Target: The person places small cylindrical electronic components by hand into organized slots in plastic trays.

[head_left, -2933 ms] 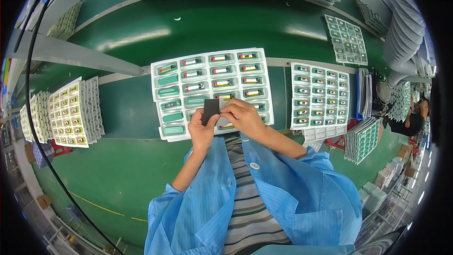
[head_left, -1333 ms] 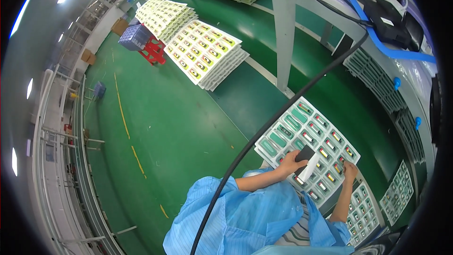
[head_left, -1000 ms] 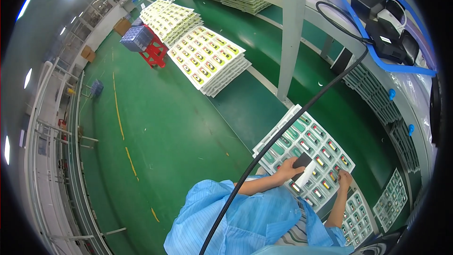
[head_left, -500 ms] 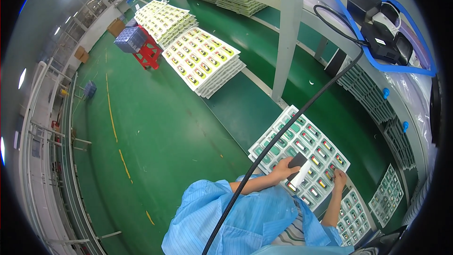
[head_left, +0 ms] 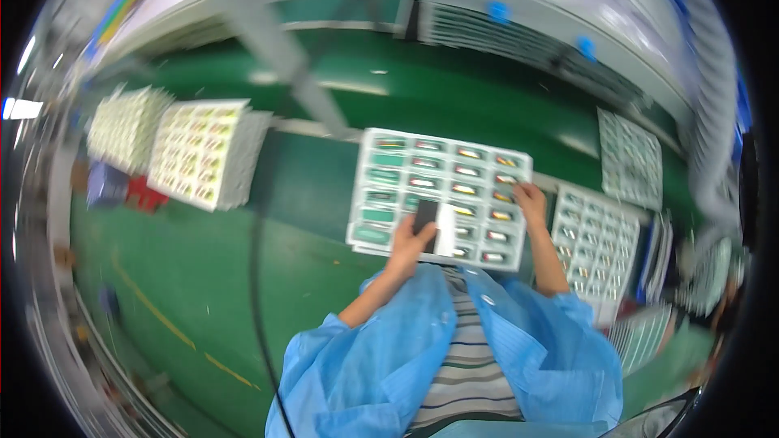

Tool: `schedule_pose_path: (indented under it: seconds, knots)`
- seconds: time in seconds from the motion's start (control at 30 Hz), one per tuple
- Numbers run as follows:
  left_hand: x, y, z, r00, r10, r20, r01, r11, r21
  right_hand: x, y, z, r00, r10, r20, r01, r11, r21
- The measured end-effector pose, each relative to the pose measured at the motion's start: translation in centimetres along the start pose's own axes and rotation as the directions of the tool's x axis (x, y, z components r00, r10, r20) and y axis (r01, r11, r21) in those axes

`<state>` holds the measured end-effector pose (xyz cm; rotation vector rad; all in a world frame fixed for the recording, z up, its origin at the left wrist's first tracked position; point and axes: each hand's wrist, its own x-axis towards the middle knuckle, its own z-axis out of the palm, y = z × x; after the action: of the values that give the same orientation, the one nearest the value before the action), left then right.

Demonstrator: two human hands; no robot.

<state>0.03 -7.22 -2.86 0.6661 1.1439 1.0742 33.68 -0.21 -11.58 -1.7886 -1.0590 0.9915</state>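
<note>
Head view: motion blur is softening most edges, and the pocketed tray (head_left: 361, 195) is lying just toward 3 o'clock of the centre.
Pocketed tray: it is showing 4 columns of pockets and carrying small banded components (head_left: 467, 170).
Left hand (head_left: 408, 247): it is grasping a dark flat pad (head_left: 424, 219) over the tray's 6 o'clock part; a white strip (head_left: 445, 231) is showing at the pad's 3 o'clock side, and the blur is hiding whether these 2 are joined.
Right hand (head_left: 531, 203): its fingertips are bending in at the tray's 3 o'clock edge, beside a component; I cannot tell whether they are gripping anything.
Surroundings: a neighbouring tray (head_left: 600, 203) is lying near, between 3 and 4 o'clock of the pocketed tray; a tray stack (head_left: 251, 162) is standing well apart, between 9 and 10 o'clock; a black cable (head_left: 256, 292) is hanging toward 8 o'clock.
Strip risk: it is overhanging pockets, so a low sweep of the pad could be snagging components and shifting them.
Fingertip risk: an off-centre pinch or a nudge could be tipping a component across its pocket wall.
Against 0.5 s ago: the view is turning, so the pocketed tray is sitting squarer and nearer the middle; the cable is no longer crossing it; both hands are keeping much the same places.
</note>
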Motion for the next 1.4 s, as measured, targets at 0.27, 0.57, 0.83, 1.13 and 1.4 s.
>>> schedule_pose_path:
  seconds: [0.27, 0.57, 0.83, 1.13, 1.4]
  knots:
    - [1.0, -0.3, 1.4, 0.980, -0.153, 0.129, 0.160, 0.986, -0.040, -5.6, 2.1, -2.4, 0.987, 0.058, -0.152, -0.043, 0.994, 0.102]
    - [2.3, -0.5, 3.6, 0.936, -0.254, 0.241, 0.242, 0.967, 0.082, -11.5, 2.5, -5.8, 0.944, 0.196, -0.267, -0.177, 0.980, 0.094]
    - [2.7, 0.2, 7.0, 0.915, -0.296, 0.274, 0.241, 0.946, 0.216, -14.2, 7.1, -8.6, 0.892, 0.223, -0.394, -0.157, 0.968, 0.194]
    - [2.7, -0.3, 7.5, 0.908, -0.302, 0.292, 0.265, 0.951, 0.159, -14.3, 2.4, -6.4, 0.944, 0.226, -0.241, -0.127, 0.922, 0.366]
    - [2.1, -0.2, 7.1, 0.909, -0.290, 0.300, 0.254, 0.955, 0.153, -13.5, -2.2, -3.2, 0.993, 0.080, -0.088, -0.047, 0.943, 0.328]
